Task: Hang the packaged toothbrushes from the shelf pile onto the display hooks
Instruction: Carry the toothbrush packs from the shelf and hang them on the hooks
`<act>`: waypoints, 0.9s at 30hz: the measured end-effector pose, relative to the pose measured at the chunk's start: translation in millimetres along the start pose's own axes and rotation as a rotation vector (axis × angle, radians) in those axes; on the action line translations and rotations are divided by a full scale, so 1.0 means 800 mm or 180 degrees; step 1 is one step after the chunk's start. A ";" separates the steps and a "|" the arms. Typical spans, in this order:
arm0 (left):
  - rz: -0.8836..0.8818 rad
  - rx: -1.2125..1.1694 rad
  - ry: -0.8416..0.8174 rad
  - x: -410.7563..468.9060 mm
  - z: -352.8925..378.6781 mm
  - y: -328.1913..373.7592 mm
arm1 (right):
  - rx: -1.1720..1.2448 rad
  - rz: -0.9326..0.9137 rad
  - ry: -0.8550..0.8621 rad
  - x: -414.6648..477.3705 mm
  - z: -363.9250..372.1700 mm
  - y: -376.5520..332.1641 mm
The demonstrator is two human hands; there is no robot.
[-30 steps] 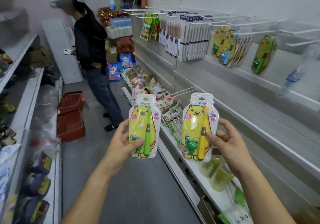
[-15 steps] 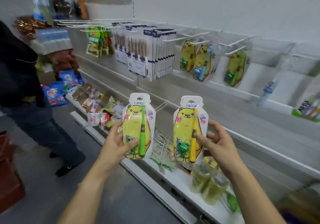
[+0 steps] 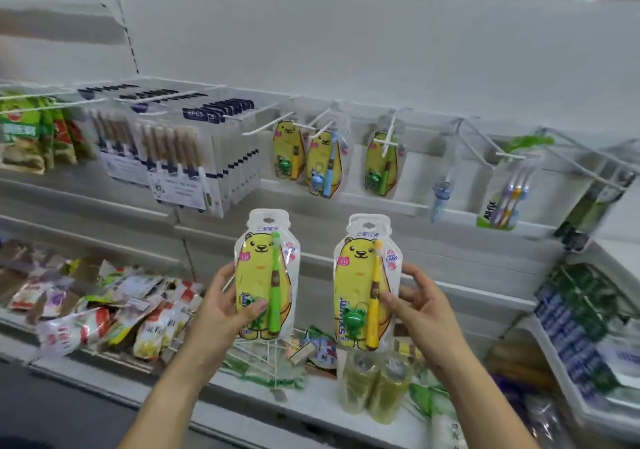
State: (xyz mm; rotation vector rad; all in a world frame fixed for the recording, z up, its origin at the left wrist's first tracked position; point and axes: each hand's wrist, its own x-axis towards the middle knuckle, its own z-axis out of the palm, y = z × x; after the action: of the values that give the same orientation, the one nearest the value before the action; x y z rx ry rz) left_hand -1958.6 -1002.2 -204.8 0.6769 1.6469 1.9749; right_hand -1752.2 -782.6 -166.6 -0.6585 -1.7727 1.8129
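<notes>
My left hand point(image 3: 221, 313) grips a yellow-bear pack with a green toothbrush point(image 3: 266, 275), held upright. My right hand point(image 3: 420, 306) grips a matching pack with a yellow toothbrush point(image 3: 365, 282). Both packs are below the white display hooks point(image 3: 323, 122). Three bear packs hang there: one with a yellow brush point(image 3: 288, 150), one with a blue brush point(image 3: 323, 168) and one with a green brush point(image 3: 382, 164). An empty hook point(image 3: 263, 129) juts out to their left. More packs lie on the shelf point(image 3: 311, 403) under my hands.
Boxed toothbrush sets point(image 3: 180, 157) hang left of the bear packs. A multi-brush pack point(image 3: 502, 199) and a small blue item point(image 3: 440, 195) hang to the right. Snack packets point(image 3: 104, 313) lie piled on the lower shelf at left, with loose white hooks point(image 3: 263, 362) beside them.
My view has swung right and toward the hook wall; the other person has left the frame. Both hands still hold their packs side by side, now directly under the hanging bear packs.
</notes>
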 end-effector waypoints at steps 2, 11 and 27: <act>-0.0026 -0.0004 -0.0008 0.012 0.007 0.001 | -0.0025 -0.0010 0.0007 0.008 -0.006 -0.002; -0.0010 -0.0053 -0.0049 0.057 -0.004 0.014 | -0.0102 -0.0129 0.0184 0.034 0.015 -0.014; -0.0097 -0.0026 -0.0633 0.144 -0.147 0.007 | -0.0206 -0.0206 0.0713 0.072 0.173 -0.028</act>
State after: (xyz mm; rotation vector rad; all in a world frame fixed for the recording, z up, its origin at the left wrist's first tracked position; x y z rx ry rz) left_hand -2122.7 -1017.3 -209.1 0.8120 1.5204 1.8279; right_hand -1886.4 -847.4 -139.4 -0.7876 -1.6886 1.5781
